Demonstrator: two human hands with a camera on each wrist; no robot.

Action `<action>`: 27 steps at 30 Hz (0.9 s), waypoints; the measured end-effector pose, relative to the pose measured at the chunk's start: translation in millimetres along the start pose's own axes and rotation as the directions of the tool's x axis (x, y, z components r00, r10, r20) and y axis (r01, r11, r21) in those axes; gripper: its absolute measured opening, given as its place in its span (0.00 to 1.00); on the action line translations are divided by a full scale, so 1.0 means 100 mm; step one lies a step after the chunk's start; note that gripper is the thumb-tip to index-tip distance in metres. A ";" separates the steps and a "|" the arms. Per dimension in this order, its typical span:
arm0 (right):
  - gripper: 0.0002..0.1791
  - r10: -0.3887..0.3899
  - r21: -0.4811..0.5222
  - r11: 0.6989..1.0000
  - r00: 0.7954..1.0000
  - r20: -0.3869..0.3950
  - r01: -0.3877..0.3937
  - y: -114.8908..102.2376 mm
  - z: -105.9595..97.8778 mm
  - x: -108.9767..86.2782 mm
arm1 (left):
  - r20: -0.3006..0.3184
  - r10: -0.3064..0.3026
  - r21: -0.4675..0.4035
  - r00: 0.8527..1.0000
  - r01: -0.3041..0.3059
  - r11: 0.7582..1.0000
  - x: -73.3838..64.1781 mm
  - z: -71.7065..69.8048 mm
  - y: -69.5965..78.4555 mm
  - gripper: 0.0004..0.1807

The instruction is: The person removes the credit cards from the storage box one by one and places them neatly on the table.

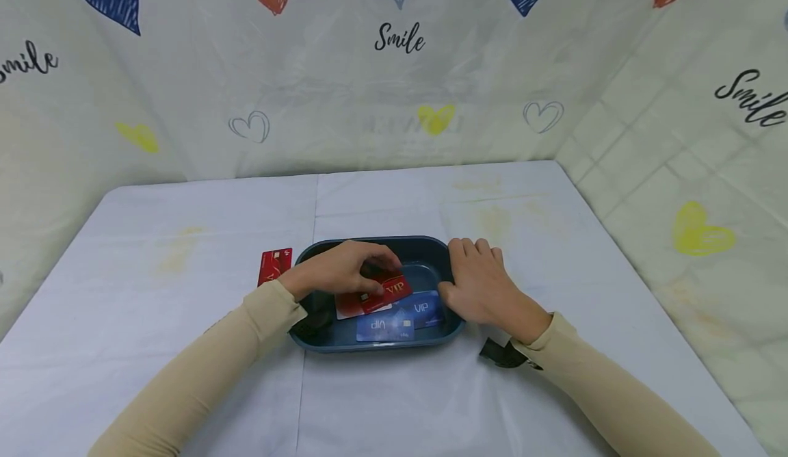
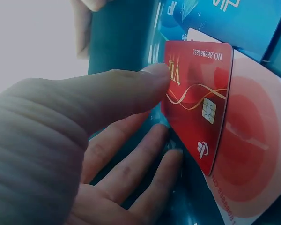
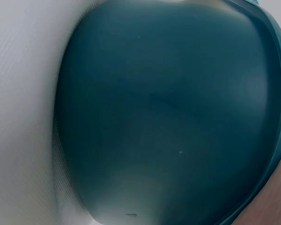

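Note:
My left hand [image 1: 347, 265] reaches over the dark blue tray [image 1: 375, 347] and pinches a red VIP card [image 1: 396, 289] by its edge, the thumb on its face in the left wrist view. Partly beneath that card lies a white card with a red round pattern [image 2: 255, 126]. Two blue VIP cards [image 1: 384, 328] overlap on the tray floor, nearer its right front. With its fingers over the right rim and the thumb inside, my right hand [image 1: 483, 286] grips the tray. The right wrist view is mostly filled by the tray's outer wall [image 3: 168, 112].
Another red card [image 1: 275, 265] lies on the white-covered table [image 1: 185, 347], just left of the tray. A black wrist device [image 1: 501, 353] shows under the right sleeve. Behind the table hangs a curtain [image 1: 332, 87] printed with hearts and "Smile".

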State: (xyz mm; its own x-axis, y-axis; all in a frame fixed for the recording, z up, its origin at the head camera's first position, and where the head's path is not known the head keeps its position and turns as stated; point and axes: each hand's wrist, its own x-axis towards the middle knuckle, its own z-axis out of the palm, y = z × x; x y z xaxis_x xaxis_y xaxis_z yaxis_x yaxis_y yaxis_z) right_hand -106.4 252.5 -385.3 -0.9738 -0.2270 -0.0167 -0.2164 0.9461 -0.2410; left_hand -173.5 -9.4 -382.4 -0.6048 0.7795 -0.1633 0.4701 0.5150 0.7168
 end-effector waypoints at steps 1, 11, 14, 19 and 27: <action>0.17 0.000 -0.001 1.000 1.000 -0.001 0.000 0.00 0.00 0.00 | 0.003 -0.002 0.001 1.000 0.002 1.000 0.00 0.00 0.00 0.24; 0.18 0.003 -0.001 1.000 1.000 0.007 -0.003 0.01 0.00 0.00 | 0.025 -0.032 0.031 0.999 0.031 0.999 -0.01 0.04 -0.01 0.27; 0.17 0.003 -0.004 1.000 1.000 0.003 -0.003 0.01 0.00 0.00 | 0.023 -0.032 0.024 0.999 0.031 0.999 -0.01 0.03 -0.01 0.27; 0.17 0.002 -0.003 1.000 1.000 0.000 -0.002 0.00 -0.01 0.00 | 0.026 -0.024 0.017 0.999 0.023 1.000 -0.01 0.03 -0.01 0.28; 0.17 0.003 -0.006 1.000 1.000 0.007 -0.003 0.01 0.00 0.00 | 0.036 -0.005 0.017 0.999 0.004 1.000 -0.02 0.04 -0.02 0.27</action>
State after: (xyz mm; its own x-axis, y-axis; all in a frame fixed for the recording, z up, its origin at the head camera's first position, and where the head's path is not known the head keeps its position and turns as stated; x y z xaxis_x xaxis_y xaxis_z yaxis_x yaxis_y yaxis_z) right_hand -106.9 253.1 -386.0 -0.9739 -0.2257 -0.0243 -0.2138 0.9480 -0.2356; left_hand -171.3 -10.6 -386.3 -0.5835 0.7894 -0.1909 0.4785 0.5240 0.7046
